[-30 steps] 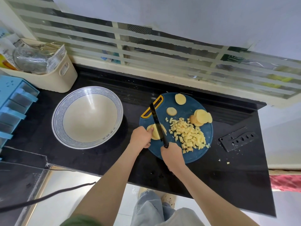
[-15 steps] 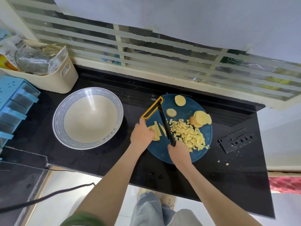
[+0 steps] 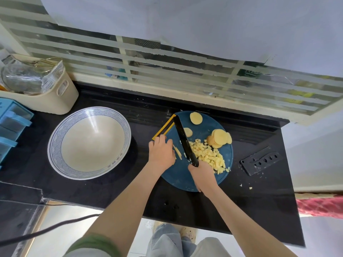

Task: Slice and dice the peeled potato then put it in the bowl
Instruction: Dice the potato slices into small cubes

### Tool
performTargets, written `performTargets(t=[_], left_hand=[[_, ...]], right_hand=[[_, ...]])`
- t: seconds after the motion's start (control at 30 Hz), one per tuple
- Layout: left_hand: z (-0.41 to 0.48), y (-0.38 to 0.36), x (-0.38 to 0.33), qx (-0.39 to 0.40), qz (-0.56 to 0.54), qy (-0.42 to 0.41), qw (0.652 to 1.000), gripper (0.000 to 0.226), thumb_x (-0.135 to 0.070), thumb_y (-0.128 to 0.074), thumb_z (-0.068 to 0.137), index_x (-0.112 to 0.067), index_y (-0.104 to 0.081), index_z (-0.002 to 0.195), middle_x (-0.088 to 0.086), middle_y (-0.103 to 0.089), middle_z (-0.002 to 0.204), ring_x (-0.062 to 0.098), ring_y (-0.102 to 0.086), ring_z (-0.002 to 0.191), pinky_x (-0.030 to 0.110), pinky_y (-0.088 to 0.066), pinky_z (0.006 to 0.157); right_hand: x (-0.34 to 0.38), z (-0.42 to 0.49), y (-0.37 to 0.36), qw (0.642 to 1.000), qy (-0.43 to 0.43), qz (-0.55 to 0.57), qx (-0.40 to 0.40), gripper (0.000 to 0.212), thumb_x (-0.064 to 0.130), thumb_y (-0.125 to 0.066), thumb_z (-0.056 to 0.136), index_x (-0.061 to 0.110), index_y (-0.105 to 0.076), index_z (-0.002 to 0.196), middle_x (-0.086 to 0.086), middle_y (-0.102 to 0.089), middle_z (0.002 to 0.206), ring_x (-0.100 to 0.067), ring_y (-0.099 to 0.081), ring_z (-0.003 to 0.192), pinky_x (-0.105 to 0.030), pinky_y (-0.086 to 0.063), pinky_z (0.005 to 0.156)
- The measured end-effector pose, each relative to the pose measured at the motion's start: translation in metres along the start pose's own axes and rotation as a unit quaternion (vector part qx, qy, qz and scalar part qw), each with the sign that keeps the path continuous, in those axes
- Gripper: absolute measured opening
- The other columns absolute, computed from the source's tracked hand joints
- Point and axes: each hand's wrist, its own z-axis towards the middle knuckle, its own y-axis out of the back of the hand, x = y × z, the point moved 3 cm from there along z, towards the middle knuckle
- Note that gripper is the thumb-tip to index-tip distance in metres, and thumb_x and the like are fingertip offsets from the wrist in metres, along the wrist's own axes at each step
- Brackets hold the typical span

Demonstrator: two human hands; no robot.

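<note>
At the board's (image 3: 177,176) near edge the right hand (image 3: 201,175) is gripping the knife (image 3: 183,138) handle, fingers wrapped round it, with the blade lying across the board's middle. The left hand (image 3: 161,151) is curling its fingers down on potato strips (image 3: 178,152) at the board's left. Dice (image 3: 207,154) are piling right of the blade, slices (image 3: 220,138) sitting at the board's far right. The bowl (image 3: 89,143) is standing left of the board on the counter (image 3: 259,201)

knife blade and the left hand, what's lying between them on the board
In the head view, a few potato strips lie on the cutting board between the left hand and the knife.
</note>
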Motion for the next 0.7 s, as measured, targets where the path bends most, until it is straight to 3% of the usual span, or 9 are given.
performTargets(t=[0.4, 0.7], left_hand=[[0.022, -0.002, -0.005, 0.082, 0.025, 0.043, 0.995, 0.051, -0.042, -0.058, 0.089, -0.018, -0.042, 0.131, 0.002, -0.049, 0.133, 0.024, -0.040, 0.125, 0.044, -0.026, 0.102], [0.034, -0.012, -0.002, 0.069, 0.033, 0.078, 0.994, 0.057, -0.050, -0.057, 0.089, -0.013, -0.039, 0.129, 0.006, -0.052, 0.131, 0.025, -0.043, 0.125, 0.042, -0.025, 0.103]], right_hand=[[-0.004, 0.003, 0.005, 0.998, -0.018, 0.061, 0.013, 0.019, 0.022, -0.050, 0.094, 0.017, -0.048, 0.076, -0.004, -0.043, 0.061, -0.015, -0.040, 0.048, -0.031, -0.037, 0.049], [-0.003, 0.005, 0.003, 0.998, -0.012, 0.045, 0.037, 0.021, 0.023, -0.049, 0.095, 0.016, -0.047, 0.076, -0.004, -0.042, 0.058, -0.014, -0.038, 0.040, -0.022, -0.034, 0.039]])
